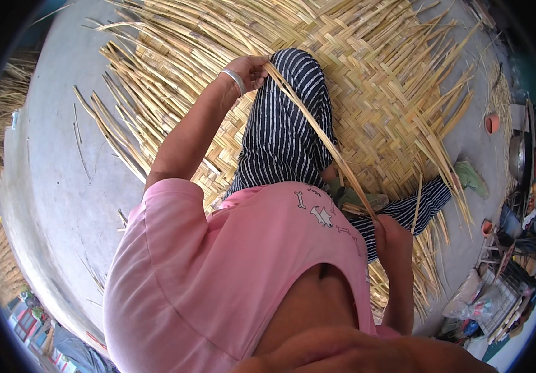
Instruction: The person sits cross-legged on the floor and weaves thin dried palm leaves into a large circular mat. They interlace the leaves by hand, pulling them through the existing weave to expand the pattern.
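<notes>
A long split cane strip (317,132) stretches diagonally across my striped trousers. Its upper end is pinched in my left hand (249,72), beside my raised knee. Lower down on the right, my right hand (393,239) is closed round the other end, near my other leg. Beneath me spreads a partly woven cane mat (373,118) with a herringbone pattern. Loose strip ends (125,93) fan out past its left and upper edges, and more stick out on the right.
Grey concrete floor (75,205) surrounds the mat. At the right stand small clay pots (492,123) and a wire rack (498,304) with clutter. A green shoe (470,178) is on my foot near the mat's right edge. Dry stalks (9,105) are heaped at the far left.
</notes>
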Motion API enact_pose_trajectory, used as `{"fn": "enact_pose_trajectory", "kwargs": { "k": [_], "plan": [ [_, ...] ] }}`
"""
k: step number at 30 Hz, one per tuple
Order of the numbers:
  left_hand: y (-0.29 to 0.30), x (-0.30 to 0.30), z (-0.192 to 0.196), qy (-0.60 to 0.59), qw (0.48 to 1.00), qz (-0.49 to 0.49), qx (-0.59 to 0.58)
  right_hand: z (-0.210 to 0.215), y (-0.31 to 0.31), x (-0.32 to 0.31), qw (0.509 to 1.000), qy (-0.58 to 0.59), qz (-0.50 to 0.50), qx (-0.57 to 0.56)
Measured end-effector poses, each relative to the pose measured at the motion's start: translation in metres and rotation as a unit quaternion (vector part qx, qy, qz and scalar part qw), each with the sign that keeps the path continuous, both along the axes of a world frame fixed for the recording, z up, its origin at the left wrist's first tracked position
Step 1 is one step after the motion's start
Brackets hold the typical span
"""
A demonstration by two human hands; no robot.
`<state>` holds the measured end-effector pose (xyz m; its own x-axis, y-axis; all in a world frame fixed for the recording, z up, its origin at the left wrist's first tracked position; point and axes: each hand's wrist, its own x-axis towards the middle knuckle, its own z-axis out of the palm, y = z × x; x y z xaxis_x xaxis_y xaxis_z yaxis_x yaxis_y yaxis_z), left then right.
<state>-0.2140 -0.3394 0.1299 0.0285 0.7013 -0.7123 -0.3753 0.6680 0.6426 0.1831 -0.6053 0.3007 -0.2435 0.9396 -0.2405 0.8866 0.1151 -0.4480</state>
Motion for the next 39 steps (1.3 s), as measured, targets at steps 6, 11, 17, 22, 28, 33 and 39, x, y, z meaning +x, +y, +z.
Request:
{"fn": "enact_pose_trajectory", "kwargs": {
  "k": [6, 11, 17, 22, 28, 33, 39],
  "plan": [
    [-0.004, 0.002, 0.005, 0.02, 1.0, -0.024, 0.004, 0.011, -0.021, 0.009, 0.999, -0.015, -0.027, 0.011],
    [-0.006, 0.006, 0.006, 0.025, 1.0, 0.002, -0.006, 0.021, -0.032, 0.014, 0.999, -0.04, -0.023, -0.007],
    [-0.001, 0.0, -0.005, 0.014, 1.0, -0.001, -0.004, 0.034, -0.043, 0.026, 0.996, -0.084, -0.021, 0.003],
    [0.002, 0.003, -0.001, 0.053, 0.998, 0.008, 0.022, 0.034, -0.06, 0.033, 0.994, -0.105, -0.022, 0.003],
    [-0.014, 0.005, 0.011, 0.056, 0.988, 0.013, 0.146, 0.023, -0.075, 0.048, 0.989, -0.138, -0.041, 0.016],
    [-0.028, 0.017, 0.002, 0.295, 0.92, -0.012, 0.257, 0.014, -0.08, 0.048, 0.996, -0.08, -0.05, 0.009],
    [-0.015, 0.001, -0.011, 0.104, 0.983, 0.046, 0.143, 0.003, -0.084, 0.052, 0.995, -0.053, -0.078, 0.01]
  ]
}}
